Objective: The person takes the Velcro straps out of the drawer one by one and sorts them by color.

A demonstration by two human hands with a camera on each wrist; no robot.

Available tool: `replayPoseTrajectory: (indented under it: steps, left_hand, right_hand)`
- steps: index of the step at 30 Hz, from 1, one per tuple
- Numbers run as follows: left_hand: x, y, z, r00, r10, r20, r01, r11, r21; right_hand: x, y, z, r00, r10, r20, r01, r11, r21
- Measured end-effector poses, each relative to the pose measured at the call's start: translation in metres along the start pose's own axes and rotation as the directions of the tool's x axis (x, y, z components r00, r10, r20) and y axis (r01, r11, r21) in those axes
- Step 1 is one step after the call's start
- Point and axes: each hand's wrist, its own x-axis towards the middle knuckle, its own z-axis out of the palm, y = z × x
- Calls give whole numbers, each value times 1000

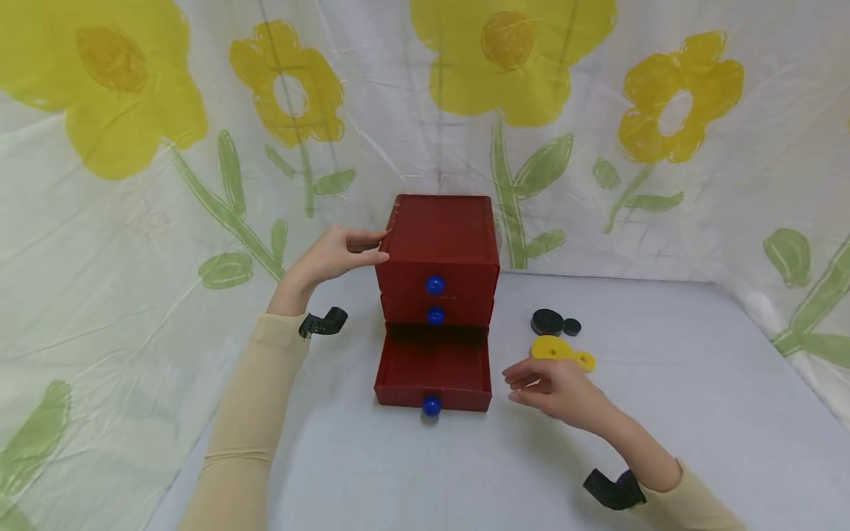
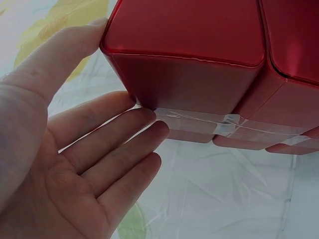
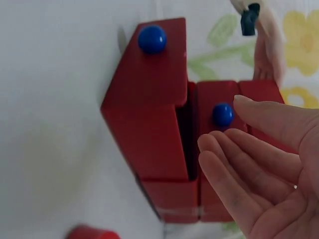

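Note:
A dark red three-drawer chest [image 1: 441, 232] with blue knobs stands on the table. Its bottom drawer [image 1: 434, 365] is pulled out, and the visible part of its floor is bare. The upper two drawers are closed. At the chest's upper left edge is my left hand [image 1: 339, 258]; in the left wrist view its thumb and straight fingertips touch the casing [image 2: 184, 74]. My right hand [image 1: 564, 391] hovers right of the pulled-out drawer, fingers loosely bent and holding nothing. Just behind it lies a yellow piece [image 1: 550, 346] with a large and a small rounded end.
Two black discs, a larger one [image 1: 547, 322] and a smaller one [image 1: 572, 327], lie behind the yellow piece. A flowered sheet [image 1: 398, 147] hangs behind the white table [image 1: 372, 472]. A blurred red object [image 3: 92, 233] shows at the right wrist view's bottom edge.

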Motion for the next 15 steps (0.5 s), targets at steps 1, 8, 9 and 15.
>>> replayPoseTrajectory:
  steps: [1, 8, 9, 15]
  left_hand:
    - [0, 0, 0, 1000, 0, 0, 0, 1000, -1]
    - [1, 0, 0, 1000, 1, 6, -1, 1000, -18]
    - [0, 1, 0, 1000, -3, 9, 4, 1000, -15]
    - [-3, 8, -1, 1000, -9, 14, 8, 1000, 12]
  right_hand:
    - [1, -2, 3, 1000, 2, 10, -2, 1000, 11]
    - [11, -13, 22, 997, 14, 77, -20, 996, 83]
    - [12, -14, 25, 996, 14, 87, -21, 996, 87]
    - [23, -18, 43, 991, -25, 134, 14, 997, 82]
